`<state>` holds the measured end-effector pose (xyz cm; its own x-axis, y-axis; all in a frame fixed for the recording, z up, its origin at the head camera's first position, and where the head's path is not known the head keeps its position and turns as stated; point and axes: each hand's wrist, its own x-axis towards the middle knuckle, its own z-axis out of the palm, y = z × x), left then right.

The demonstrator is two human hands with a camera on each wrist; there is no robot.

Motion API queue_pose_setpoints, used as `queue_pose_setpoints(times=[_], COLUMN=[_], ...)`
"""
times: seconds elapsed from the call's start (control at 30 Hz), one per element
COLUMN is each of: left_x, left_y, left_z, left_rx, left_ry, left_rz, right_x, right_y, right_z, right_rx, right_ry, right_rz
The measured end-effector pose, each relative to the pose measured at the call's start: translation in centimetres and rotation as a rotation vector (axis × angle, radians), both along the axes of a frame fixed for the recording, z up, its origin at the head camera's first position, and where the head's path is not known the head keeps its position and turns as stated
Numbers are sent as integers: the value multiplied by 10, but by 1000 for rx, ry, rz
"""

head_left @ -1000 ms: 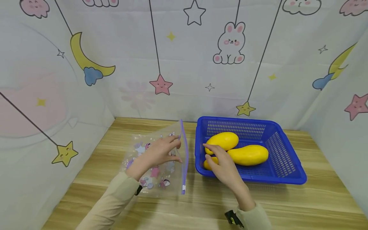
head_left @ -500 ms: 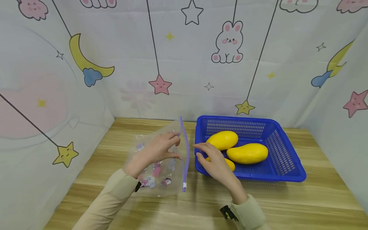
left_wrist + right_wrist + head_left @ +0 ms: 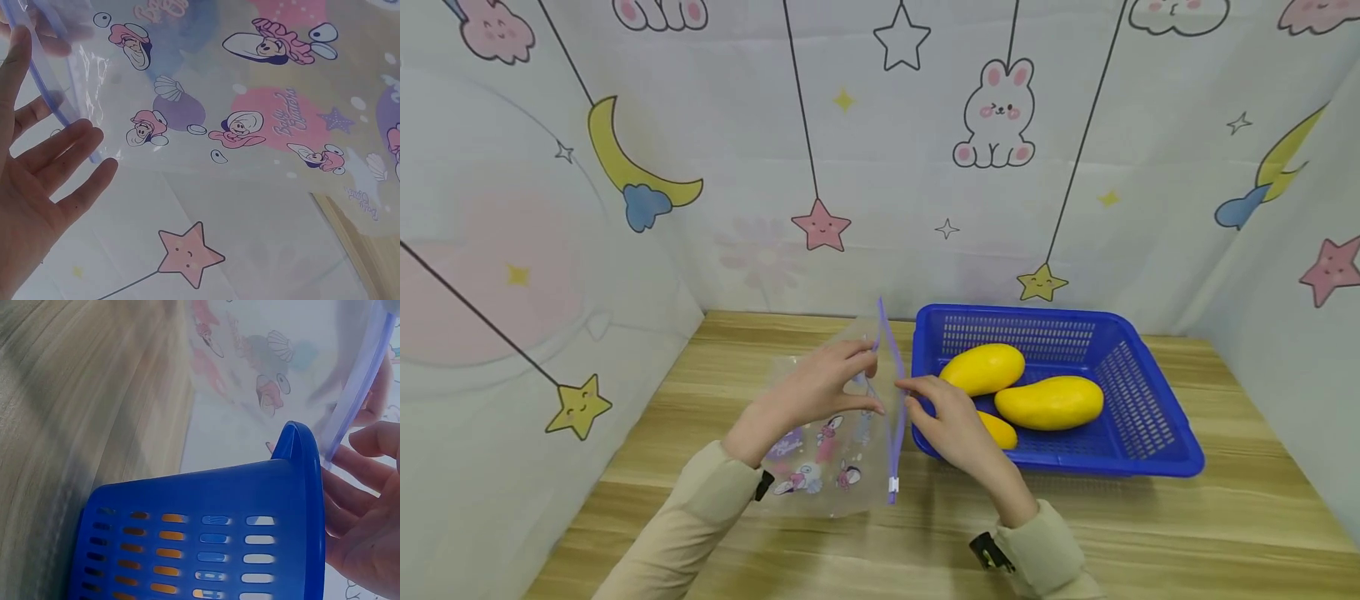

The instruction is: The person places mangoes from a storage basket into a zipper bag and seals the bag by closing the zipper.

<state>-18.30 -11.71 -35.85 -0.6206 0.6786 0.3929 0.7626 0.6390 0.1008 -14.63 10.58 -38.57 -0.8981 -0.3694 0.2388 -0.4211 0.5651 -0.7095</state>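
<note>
Left hand point(image 3: 820, 383): fingers and thumb spread in a wide grip, touching the clear printed bag point(image 3: 850, 454) at its open end.
Right hand point(image 3: 958, 429): a narrow grip at the bag's purple strip point(image 3: 361, 390) (whether it pinches, one cannot tell).
Bag: on the desk point(image 3: 835, 558), at nine o'clock from the blue basket point(image 3: 1075, 462).
Basket: three yellow fruits point(image 3: 1049, 403) inside, the one toward seven o'clock partly hidden.

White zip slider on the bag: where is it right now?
In the head view, the white zip slider sits by the lower end of the purple zip strip on the clear bag, left of the blue basket.
</note>
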Motion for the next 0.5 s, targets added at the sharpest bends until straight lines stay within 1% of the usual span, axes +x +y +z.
queue_pose_setpoints(times=[0.17, 0.33, 0.43, 0.5], left_x=[2, 2, 2, 1], left_y=[0, -2, -3, -4], left_z=[5, 8, 9, 9], left_rx=[7, 25, 63, 98], left_ry=[-28, -61, -92, -125], left_rz=[6, 17, 0, -24], right_x=[0, 0, -1, -2], right_y=[0, 0, -1, -1], right_z=[3, 6, 7, 7], right_rx=[-15, -7, -5, -9], right_ry=[-5, 8, 26, 43], right_rz=[2, -8, -25, -37])
